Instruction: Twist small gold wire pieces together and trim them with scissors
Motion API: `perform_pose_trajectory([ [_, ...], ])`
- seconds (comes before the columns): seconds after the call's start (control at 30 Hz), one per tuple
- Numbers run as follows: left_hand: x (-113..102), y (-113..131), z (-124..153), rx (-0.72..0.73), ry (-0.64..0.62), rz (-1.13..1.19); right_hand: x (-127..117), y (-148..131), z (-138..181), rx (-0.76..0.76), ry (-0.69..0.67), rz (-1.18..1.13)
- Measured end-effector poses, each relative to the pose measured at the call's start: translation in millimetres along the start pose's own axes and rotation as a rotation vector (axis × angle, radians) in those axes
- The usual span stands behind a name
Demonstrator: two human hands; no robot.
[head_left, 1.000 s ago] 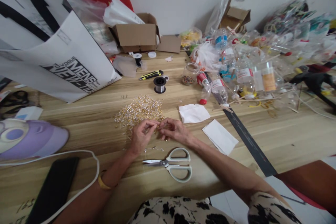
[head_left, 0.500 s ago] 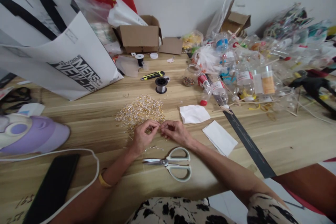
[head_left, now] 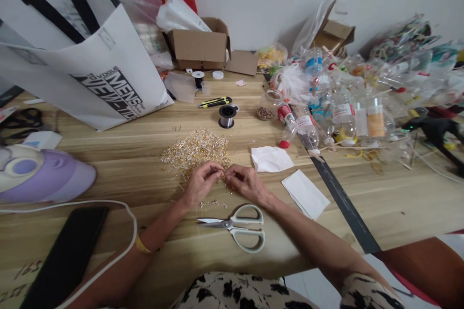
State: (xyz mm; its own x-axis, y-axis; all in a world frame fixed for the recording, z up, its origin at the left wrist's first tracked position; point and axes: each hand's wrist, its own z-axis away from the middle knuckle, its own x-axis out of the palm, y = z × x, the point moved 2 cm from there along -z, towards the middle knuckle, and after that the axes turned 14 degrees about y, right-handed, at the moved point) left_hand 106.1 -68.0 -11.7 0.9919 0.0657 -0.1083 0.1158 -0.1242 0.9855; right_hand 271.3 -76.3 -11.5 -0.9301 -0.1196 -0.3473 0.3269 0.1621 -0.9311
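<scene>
My left hand (head_left: 201, 181) and my right hand (head_left: 246, 182) meet fingertip to fingertip at the near edge of a pile of gold and clear beads (head_left: 194, 149). Both are closed in a pinch. What lies between the fingers is too small to make out, though a few gold specks show just below the right fingertips. A short beaded strand (head_left: 213, 203) rests on the wood in front of my wrists. Closer to me lie scissors (head_left: 232, 224) with pale handles, blades slightly apart and pointing left.
Beyond the pile stand a wire spool (head_left: 227, 117), a yellow-black cutter (head_left: 215, 102) and a jar of beads (head_left: 267, 111). Two white papers (head_left: 271, 159) lie right. Plastic bottles (head_left: 306, 128) crowd the back right. Left are a white bag (head_left: 126, 67), a purple object (head_left: 61, 174) and a phone (head_left: 68, 256).
The view has shifted a little, so the objects at the back sit slightly further right. My hands stay pinched together in the same place, with a small shift of the fingers.
</scene>
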Motion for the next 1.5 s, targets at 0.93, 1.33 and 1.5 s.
perform_pose_trajectory([
  [0.93, -3.6, 4.1, 2.3, -0.134, -0.158, -0.073, -2.4, -7.4, -0.2, -0.219, 0.162, 0.0],
  [1.33, -6.8, 6.2, -2.2, -0.156, -0.099, 0.049, 1.1, -0.6, 1.8, -0.173, 0.129, -0.017],
  [1.5, -5.0, 5.8, -0.4, -0.189, -0.115, 0.097, 1.8, -3.4, 2.7, -0.138, 0.094, -0.046],
])
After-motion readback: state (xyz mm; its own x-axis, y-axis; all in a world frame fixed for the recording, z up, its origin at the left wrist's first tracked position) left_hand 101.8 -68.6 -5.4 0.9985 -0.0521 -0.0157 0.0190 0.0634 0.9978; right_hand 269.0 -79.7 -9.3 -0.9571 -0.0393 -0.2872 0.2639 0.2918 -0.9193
